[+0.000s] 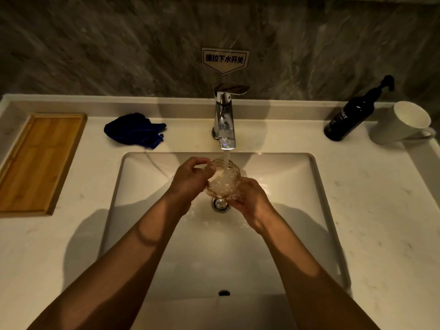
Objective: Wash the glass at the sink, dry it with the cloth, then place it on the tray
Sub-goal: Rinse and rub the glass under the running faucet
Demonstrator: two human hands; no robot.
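Note:
A clear textured glass point(223, 181) is held over the white sink basin point(142, 186), right under the running stream from the chrome tap point(225, 115). Water pours into its mouth and splashes. My left hand point(190, 179) grips the glass from the left, with fingers curled over its rim. My right hand point(250, 198) holds it from the lower right. A dark blue cloth point(134, 129) lies crumpled on the counter left of the tap. The wooden tray point(38, 160) sits at the counter's far left with nothing on it.
A black pump bottle point(350, 117) and a white mug point(402, 122) stand at the counter's back right. The drain point(219, 204) lies just below the glass. A marble wall with a small sign point(225, 59) rises behind the tap.

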